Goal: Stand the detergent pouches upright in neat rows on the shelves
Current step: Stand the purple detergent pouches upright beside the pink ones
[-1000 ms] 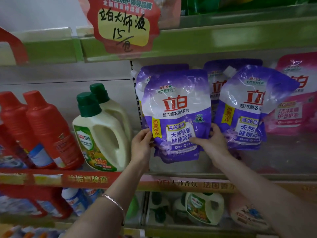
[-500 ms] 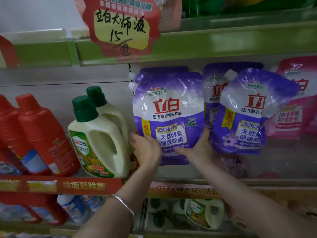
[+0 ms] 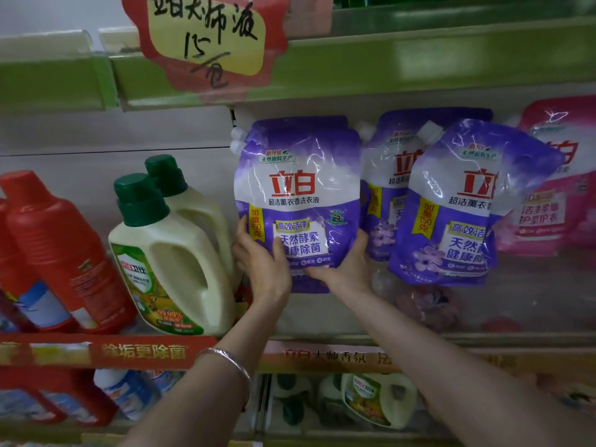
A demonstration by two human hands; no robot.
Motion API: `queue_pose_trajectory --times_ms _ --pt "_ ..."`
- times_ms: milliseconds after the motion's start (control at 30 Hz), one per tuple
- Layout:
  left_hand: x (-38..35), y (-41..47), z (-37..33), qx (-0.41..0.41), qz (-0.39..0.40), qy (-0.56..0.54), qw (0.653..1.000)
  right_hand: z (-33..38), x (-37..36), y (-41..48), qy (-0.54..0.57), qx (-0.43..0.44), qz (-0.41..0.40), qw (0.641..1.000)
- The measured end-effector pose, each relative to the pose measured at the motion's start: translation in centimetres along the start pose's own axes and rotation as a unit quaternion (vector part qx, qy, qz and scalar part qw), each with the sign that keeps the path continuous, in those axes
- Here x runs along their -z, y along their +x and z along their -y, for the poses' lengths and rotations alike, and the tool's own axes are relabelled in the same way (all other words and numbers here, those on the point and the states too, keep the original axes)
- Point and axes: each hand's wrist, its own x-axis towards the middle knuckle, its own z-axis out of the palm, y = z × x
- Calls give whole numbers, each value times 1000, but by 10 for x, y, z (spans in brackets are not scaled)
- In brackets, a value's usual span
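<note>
I am holding a purple pouch (image 3: 298,201) upright on the shelf (image 3: 532,340) with both hands. My left hand (image 3: 263,262) is gripping its lower left corner, thumb lying across the front over the yellow strip, fingers curled behind. My right hand (image 3: 346,264) is cupping the lower right corner from beneath and from the side, palm against the pouch, fingers tucked behind it out of sight. The pouch is facing me squarely, its white spout (image 3: 238,146) at the top left. Whether its base is resting on the shelf I cannot tell, since my hands are covering it. A second pouch is standing right behind it, only its top edge and spout showing.

Just to the right, another purple pouch (image 3: 451,214) is leaning to the left, its spout tilted, with one more (image 3: 392,175) standing behind it. A pink pouch (image 3: 554,188) is sitting further right, partly hidden by the leaning one.

Just to the left of my left hand, two cream jugs (image 3: 171,269) with green caps are standing, and beyond them red bottles (image 3: 61,253). A bracelet (image 3: 230,361) is sitting on my left wrist. A red price sign (image 3: 206,40) is hanging from the green shelf edge above.
</note>
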Motion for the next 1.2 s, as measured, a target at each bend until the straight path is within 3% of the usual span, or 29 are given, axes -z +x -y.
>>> queue_pose_trajectory --times_ms 567,667,867,1033,1200 --pt "-7 -41 -19 33 40 88 995 -17 14 4 109 -46 95 988" --pt "-6 -48 -30 11 40 105 994 -14 15 -4 76 -30 65 995" --pt "-23 -64 -53 -138 90 108 980 1 66 -14 -59 126 -66 988" --pt "-58 -77 -68 -134 175 24 975 -10 122 -4 -110 184 -171 962" --pt "-96 -87 -83 -99 214 12 972 -29 177 12 -92 137 -274 947"
